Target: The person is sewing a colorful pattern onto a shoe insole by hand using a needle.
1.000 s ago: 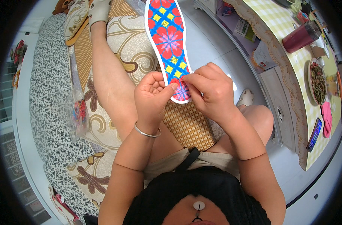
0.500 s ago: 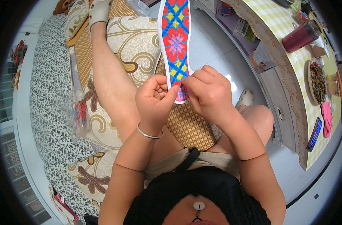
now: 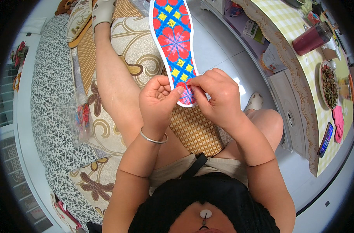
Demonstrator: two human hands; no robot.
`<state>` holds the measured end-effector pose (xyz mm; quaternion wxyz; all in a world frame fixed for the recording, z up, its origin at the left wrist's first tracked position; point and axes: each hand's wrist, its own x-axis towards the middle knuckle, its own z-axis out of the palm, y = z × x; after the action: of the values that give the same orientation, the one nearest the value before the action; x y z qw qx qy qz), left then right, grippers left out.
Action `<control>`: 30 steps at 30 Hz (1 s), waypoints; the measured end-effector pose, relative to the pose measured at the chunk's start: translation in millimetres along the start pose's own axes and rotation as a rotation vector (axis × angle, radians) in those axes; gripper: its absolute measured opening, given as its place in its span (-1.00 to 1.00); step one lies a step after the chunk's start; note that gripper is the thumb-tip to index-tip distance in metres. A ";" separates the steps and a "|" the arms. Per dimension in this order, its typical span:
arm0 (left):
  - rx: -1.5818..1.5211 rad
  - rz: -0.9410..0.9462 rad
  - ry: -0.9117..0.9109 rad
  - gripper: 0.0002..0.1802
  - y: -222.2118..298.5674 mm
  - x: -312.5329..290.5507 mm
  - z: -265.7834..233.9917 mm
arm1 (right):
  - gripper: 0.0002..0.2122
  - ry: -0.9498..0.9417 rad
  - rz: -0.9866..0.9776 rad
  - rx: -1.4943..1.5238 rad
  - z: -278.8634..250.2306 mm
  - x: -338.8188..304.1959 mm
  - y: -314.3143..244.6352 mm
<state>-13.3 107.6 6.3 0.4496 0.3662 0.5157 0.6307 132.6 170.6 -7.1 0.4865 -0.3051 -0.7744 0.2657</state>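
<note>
An embroidered insole [image 3: 176, 42] with a white edge, red flowers, blue ground and yellow diamonds hangs in front of me, its narrow heel end toward me. My left hand [image 3: 157, 99], with a silver bangle on the wrist, grips the heel's left edge, thumb on top and fingers curled. Over the right side of the heel, my right hand [image 3: 219, 95] has thumb and forefinger pinched together at the red stitching. Whatever sits in that pinch is too small to make out.
On the left, a patterned sofa [image 3: 54, 116] carries a clear bag of coloured thread [image 3: 83, 116]. A woven seat [image 3: 194, 130] lies between my legs. To the right, a checked-cloth table [image 3: 301, 66] holds a dark red tumbler [image 3: 311, 38], a dish of food [image 3: 328, 83], pink cloth [image 3: 338, 124] and a phone [image 3: 326, 139].
The insole's far end has swung left and its patterned face has turned more toward me. My right thumb and forefinger have shifted slightly; both hands stay at the heel.
</note>
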 end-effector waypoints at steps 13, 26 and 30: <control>0.011 0.017 0.006 -0.80 0.3 -0.9 0.1 | -0.92 0.005 0.005 0.007 1.7 0.0 -0.6; 0.401 0.226 -0.016 -0.87 -12.9 -10.1 0.5 | -0.87 -0.065 -0.082 -0.220 3.8 -5.6 -9.6; 0.367 0.236 0.054 -0.86 -5.6 -5.4 4.5 | -0.88 0.080 -0.076 -0.153 10.0 -4.8 -5.2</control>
<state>-6.3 104.3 1.7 0.2844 0.4826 0.5875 0.5840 124.0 162.5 -10.1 0.5020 -0.3220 -0.7834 0.1748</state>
